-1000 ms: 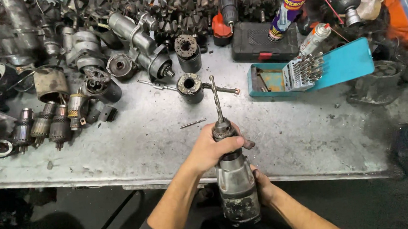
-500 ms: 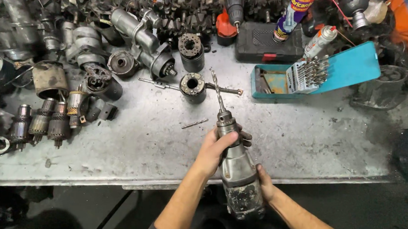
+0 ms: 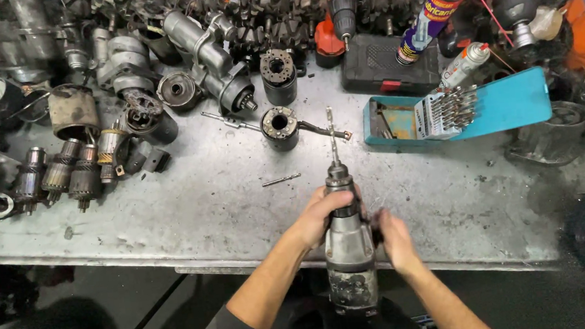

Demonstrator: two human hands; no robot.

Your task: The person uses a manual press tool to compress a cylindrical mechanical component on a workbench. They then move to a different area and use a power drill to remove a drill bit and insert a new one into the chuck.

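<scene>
Person's got the grey drill [image 3: 349,257] pointed away over the counter [image 3: 191,207], bit [image 3: 333,137] sticking out toward the black round motor part [image 3: 280,127]. Left hand [image 3: 321,214] wraps the chuck end w/ a firm, closed grip; right hand [image 3: 392,237] sits against the drill's side, grip state unclear since the fingers are behind the body. Looks like bit-fitting or chuck tightening. Next move prob. calls for holding the chuck steady and keeping the bit straight. A loose bit [image 3: 281,180] lies just left; the blue bit case [image 3: 455,110] stands open to the right. Drill handle cut off below, trigger hidden.
</scene>
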